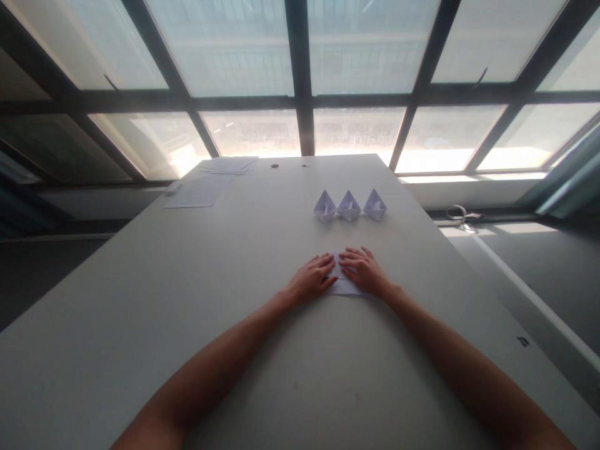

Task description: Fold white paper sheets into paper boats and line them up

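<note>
A partly folded sheet of white paper lies on the white table under both hands. My left hand presses flat on its left side, fingers stretched toward the middle. From the other side my right hand lies flat on the paper, its fingers spread. Between the fingertips a narrow strip of the paper shows; much of the rest is covered by the hands. Beyond them three folded paper boats, a left one, a middle one and a right one, stand in a row.
White paper sheets lie at the table's far left, with more sheets behind. A small dark round spot is near the far edge. Large windows rise beyond the table. A dark mark sits near the right edge.
</note>
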Demonstrator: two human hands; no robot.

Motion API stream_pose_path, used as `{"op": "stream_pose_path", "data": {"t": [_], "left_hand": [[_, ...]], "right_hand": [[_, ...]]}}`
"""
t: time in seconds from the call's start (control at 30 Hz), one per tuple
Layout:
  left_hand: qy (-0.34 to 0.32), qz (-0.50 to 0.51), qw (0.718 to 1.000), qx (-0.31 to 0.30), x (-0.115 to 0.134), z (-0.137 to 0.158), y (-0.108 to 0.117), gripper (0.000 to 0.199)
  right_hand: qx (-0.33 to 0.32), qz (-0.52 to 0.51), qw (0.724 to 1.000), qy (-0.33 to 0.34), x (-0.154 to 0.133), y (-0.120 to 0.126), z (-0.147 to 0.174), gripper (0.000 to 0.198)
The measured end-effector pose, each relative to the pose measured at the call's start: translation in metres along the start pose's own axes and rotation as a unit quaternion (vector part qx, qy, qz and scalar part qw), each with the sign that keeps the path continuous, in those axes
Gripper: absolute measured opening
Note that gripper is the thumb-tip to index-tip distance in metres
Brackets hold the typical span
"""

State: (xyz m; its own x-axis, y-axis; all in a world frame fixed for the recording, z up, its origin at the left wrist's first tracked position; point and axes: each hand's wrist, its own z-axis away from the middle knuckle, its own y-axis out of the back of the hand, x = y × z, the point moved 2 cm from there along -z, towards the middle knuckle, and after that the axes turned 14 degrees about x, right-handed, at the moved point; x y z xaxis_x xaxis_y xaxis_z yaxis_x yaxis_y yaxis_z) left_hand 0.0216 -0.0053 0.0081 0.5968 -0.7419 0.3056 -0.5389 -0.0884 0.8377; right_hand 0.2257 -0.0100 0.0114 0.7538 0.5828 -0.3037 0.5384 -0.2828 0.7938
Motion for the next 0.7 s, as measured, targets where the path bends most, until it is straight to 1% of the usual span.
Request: {"op": "stream_pose_path", "data": {"t": [0.1,0.4,0.53,0.7], "left_hand": [[0.011,-0.003,1.000,-0.009,0.0003,0.0006,-0.0011,0.049],[0.030,0.006,1.000,0.005,-0.0003,0.0010,0.0006,0.044],[0.034,0.008,0.999,0.005,-0.0012,0.0004,0.0009,0.042],[0.026,0.001,1.000,-0.008,0.0009,-0.0005,0.0046,0.045]], "right_hand": [[-0.001,0.002,1.000,-0.001,-0.0001,0.0006,-0.0002,0.024],[-0.008,-0.001,1.000,-0.001,-0.0014,0.0028,-0.0011,0.027],[-0.006,-0.003,1.000,-0.002,-0.0015,0.0022,-0.0010,0.026],[-0.008,-0.002,1.000,-0.002,-0.0009,0.0016,-0.0010,0.026]]}}
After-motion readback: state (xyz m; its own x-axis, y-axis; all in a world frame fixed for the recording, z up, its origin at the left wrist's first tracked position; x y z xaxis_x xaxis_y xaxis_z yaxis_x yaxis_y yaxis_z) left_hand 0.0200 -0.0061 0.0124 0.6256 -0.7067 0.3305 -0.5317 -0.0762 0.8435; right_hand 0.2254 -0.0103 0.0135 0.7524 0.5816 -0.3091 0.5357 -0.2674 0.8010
